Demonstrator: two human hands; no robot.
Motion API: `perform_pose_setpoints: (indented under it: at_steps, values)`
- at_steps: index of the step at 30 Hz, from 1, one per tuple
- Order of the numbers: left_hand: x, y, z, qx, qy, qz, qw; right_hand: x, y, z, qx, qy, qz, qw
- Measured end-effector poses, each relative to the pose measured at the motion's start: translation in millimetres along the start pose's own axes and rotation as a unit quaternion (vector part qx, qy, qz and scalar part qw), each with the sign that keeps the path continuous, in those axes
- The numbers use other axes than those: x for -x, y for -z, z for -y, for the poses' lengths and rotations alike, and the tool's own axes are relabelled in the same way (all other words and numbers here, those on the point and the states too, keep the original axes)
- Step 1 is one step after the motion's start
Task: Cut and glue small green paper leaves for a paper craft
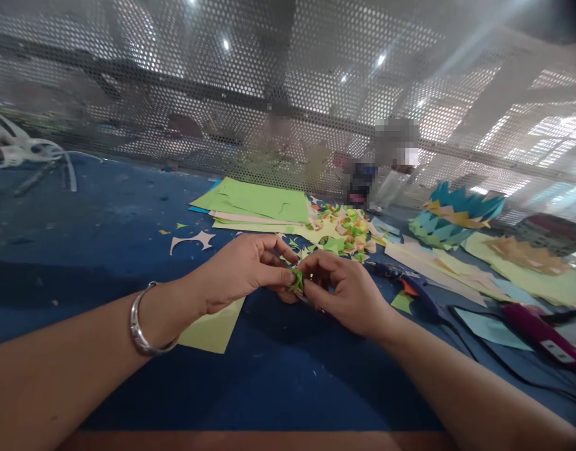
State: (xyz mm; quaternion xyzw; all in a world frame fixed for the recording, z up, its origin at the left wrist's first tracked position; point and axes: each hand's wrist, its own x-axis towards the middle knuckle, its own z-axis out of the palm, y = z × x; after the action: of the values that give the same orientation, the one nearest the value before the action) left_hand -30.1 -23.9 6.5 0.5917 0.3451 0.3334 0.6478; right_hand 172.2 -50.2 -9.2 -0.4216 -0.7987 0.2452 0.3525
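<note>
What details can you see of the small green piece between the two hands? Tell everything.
The small green piece looks like curled or folded paper, with yellowish parts low on it. The left hand pinches it; the right hand is at its other side, its grip unclear. It is over the blue table, partly hidden by the hands.

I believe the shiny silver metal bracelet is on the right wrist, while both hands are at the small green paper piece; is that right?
Not quite: the head view shows the shiny silver metal bracelet on the left wrist, not the right. The left hand and right hand are indeed at the small green paper piece.
</note>
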Motion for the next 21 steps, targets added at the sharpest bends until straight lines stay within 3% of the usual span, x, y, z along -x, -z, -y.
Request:
perform_pose_setpoints:
  at_steps: [13,21]
  values:
    - [3.7,-3.3,-4.8,-0.029,0.011,-0.012,0.999,5.2,1.6,1.3,-0.032,0.002,0.000,0.999]
    - [2.9,-2.7,-6.3,-0.115,-0.015,-0.066,0.991,6.4,-2.8,-0.7,-0.031,0.020,-0.009,0.999]
